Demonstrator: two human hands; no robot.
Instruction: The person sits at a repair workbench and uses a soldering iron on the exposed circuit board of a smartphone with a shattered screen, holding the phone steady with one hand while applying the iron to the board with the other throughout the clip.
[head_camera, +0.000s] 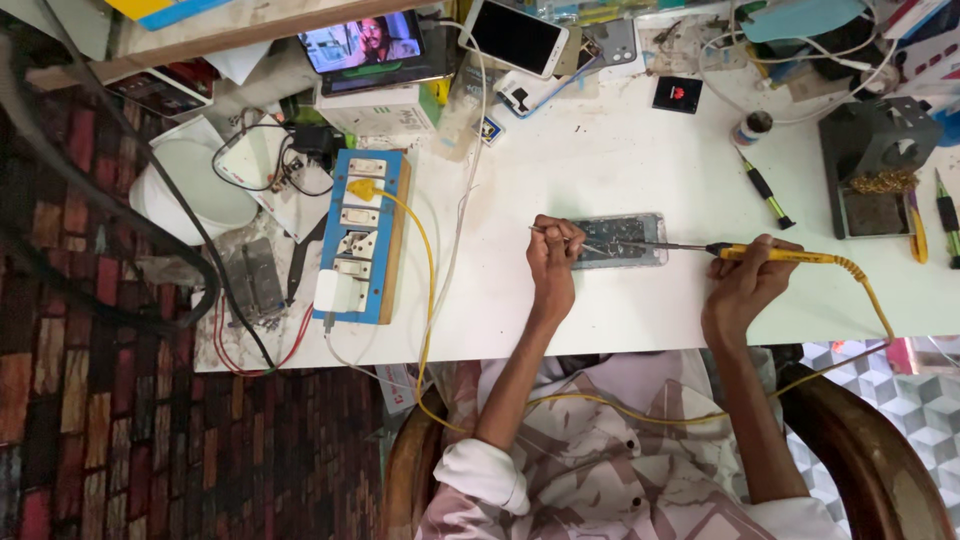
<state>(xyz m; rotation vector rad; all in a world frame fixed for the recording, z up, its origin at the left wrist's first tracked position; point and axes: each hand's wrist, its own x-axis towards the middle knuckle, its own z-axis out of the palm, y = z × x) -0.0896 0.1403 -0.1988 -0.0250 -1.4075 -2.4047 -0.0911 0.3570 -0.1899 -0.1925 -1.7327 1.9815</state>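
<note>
right hand (745, 285) holds soldering iron (775, 256) over opened phone (620, 240).

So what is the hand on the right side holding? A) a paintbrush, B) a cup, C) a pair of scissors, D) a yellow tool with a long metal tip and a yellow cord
D: the right hand grips a yellow-handled soldering iron, its thin metal tip reaching over the opened phone and its yellow cord trailing off the table.

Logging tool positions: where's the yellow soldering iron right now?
Head view, right of centre: the yellow soldering iron is in the right hand, its tip over the opened phone that the left hand steadies.
</note>
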